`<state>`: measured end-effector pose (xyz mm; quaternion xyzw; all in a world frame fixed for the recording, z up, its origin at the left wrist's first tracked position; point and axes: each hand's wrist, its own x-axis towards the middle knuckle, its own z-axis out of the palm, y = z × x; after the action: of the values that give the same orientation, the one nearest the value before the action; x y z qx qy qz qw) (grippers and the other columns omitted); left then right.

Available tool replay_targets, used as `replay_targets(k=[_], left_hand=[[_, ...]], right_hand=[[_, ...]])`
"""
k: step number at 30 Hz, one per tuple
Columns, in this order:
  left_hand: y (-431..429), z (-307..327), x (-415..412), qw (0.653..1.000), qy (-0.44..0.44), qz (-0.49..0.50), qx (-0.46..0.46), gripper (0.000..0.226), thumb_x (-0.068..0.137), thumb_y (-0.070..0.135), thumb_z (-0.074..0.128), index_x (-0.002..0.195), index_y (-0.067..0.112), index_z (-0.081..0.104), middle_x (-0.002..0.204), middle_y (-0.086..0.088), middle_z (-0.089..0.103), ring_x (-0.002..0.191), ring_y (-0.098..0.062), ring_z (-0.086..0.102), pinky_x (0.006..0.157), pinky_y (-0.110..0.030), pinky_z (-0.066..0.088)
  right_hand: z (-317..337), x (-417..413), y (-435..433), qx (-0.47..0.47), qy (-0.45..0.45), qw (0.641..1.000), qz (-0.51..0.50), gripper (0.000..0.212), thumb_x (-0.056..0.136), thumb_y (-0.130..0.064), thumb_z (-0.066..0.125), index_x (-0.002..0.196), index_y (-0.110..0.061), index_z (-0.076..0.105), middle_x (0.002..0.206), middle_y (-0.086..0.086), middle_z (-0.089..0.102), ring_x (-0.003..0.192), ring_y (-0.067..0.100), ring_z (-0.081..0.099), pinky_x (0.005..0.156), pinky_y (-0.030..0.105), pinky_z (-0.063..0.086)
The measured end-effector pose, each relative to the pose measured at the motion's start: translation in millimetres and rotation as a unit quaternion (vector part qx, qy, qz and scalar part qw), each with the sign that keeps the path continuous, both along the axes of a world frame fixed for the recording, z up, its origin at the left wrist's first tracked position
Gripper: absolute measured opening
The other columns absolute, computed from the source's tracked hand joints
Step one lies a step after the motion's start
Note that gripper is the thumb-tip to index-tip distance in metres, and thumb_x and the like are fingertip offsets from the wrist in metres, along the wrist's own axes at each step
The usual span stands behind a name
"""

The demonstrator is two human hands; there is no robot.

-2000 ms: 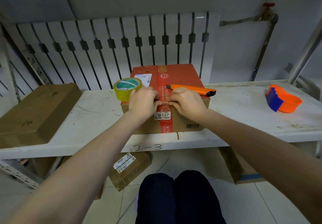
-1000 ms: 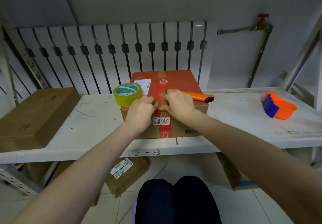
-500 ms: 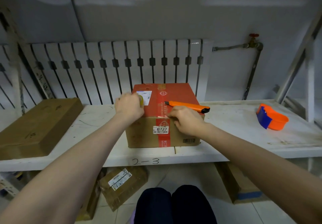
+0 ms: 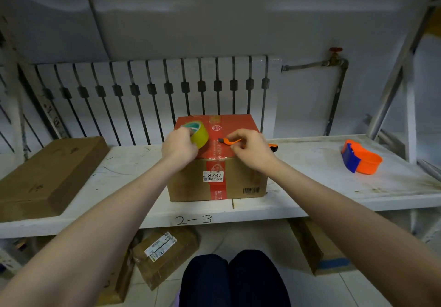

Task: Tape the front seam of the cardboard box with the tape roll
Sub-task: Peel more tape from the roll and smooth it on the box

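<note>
The cardboard box [image 4: 186,187] stands on the white shelf, its top red and a red tape strip [image 4: 216,163] running down its front over a white 8737 label. My left hand [image 4: 179,150] grips the yellow tape roll [image 4: 201,136], tilted on edge over the box's top left. My right hand [image 4: 255,154] is over the top right, thumb and forefinger pinched around the front part of an orange box cutter [image 4: 230,141] lying there. The hand hides the cutter's middle.
A flat brown box [image 4: 47,173] lies at the shelf's left. An orange and blue tape dispenser [image 4: 360,161] sits at the right on the white shelf [image 4: 334,187]. A radiator stands behind. More parcels [image 4: 164,254] lie on the floor below, beside my knees.
Both hands left the front seam. The left hand took the tape roll and tipped it up; the right hand rose onto the box cutter. The view has tilted upward.
</note>
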<state>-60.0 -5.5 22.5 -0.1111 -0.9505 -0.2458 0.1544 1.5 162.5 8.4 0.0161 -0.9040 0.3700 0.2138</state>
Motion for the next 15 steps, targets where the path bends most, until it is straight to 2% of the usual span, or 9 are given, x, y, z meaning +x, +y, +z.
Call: replay_targets(k=[3, 5, 7, 9, 12, 15], left_hand=[[9.5, 6.5, 9.3, 0.998, 0.01, -0.043, 0.042, 0.037, 0.087, 0.013, 0.06, 0.124, 0.011, 0.057, 0.122, -0.011, 0.062, 0.112, -0.031, 0.057, 0.086, -0.037, 0.049], [14.4, 12.9, 15.3, 0.994, 0.011, -0.072, 0.083, 0.037, 0.088, 0.012, 0.06, 0.125, 0.01, 0.056, 0.124, -0.01, 0.061, 0.115, -0.029, 0.055, 0.089, -0.034, 0.045], [15.9, 17.0, 20.2, 0.986, 0.005, -0.107, 0.125, 0.033, 0.088, 0.011, 0.06, 0.121, 0.009, 0.058, 0.121, -0.009, 0.062, 0.114, -0.027, 0.055, 0.088, -0.03, 0.041], [14.5, 16.6, 22.7, 0.975, -0.005, -0.151, 0.163, 0.028, 0.087, 0.009, 0.06, 0.115, 0.009, 0.06, 0.114, -0.008, 0.063, 0.11, -0.025, 0.056, 0.085, -0.027, 0.039], [12.4, 13.4, 30.1, 0.957, -0.014, -0.211, 0.197, 0.022, 0.087, 0.006, 0.06, 0.108, 0.009, 0.061, 0.102, -0.003, 0.062, 0.103, -0.023, 0.058, 0.084, -0.028, 0.043], [13.3, 10.5, 37.8, 0.947, -0.008, -0.242, 0.212, 0.02, 0.086, 0.005, 0.06, 0.106, 0.01, 0.062, 0.101, -0.003, 0.064, 0.099, -0.02, 0.059, 0.087, -0.032, 0.048]], right_hand=[[8.1, -1.9, -4.0, -0.025, 0.029, 0.999, -0.014, 0.03, 0.089, -0.005, 0.057, 0.117, -0.016, 0.061, 0.117, 0.0, 0.062, 0.093, 0.008, 0.057, 0.082, 0.023, 0.049], [14.5, -3.6, -3.5, -0.06, 0.053, 0.996, -0.035, 0.035, 0.087, -0.007, 0.06, 0.121, -0.015, 0.057, 0.119, 0.001, 0.06, 0.098, 0.009, 0.056, 0.087, 0.028, 0.051], [20.5, -3.6, 0.1, -0.12, 0.07, 0.989, -0.043, 0.042, 0.083, -0.012, 0.067, 0.123, -0.014, 0.053, 0.122, 0.002, 0.058, 0.104, 0.011, 0.055, 0.091, 0.033, 0.05], [23.8, -0.9, 4.6, -0.155, 0.079, 0.985, -0.018, 0.054, 0.079, -0.021, 0.073, 0.127, -0.014, 0.048, 0.129, 0.003, 0.054, 0.113, 0.014, 0.052, 0.095, 0.032, 0.046], [24.7, 5.9, 7.1, -0.129, 0.08, 0.988, 0.026, 0.069, 0.077, -0.029, 0.076, 0.134, -0.015, 0.04, 0.135, 0.004, 0.048, 0.121, 0.015, 0.046, 0.097, 0.028, 0.041], [28.3, 9.9, 4.6, -0.105, 0.077, 0.991, 0.041, 0.079, 0.074, -0.035, 0.077, 0.139, -0.016, 0.035, 0.139, 0.005, 0.043, 0.124, 0.017, 0.044, 0.099, 0.03, 0.043]])
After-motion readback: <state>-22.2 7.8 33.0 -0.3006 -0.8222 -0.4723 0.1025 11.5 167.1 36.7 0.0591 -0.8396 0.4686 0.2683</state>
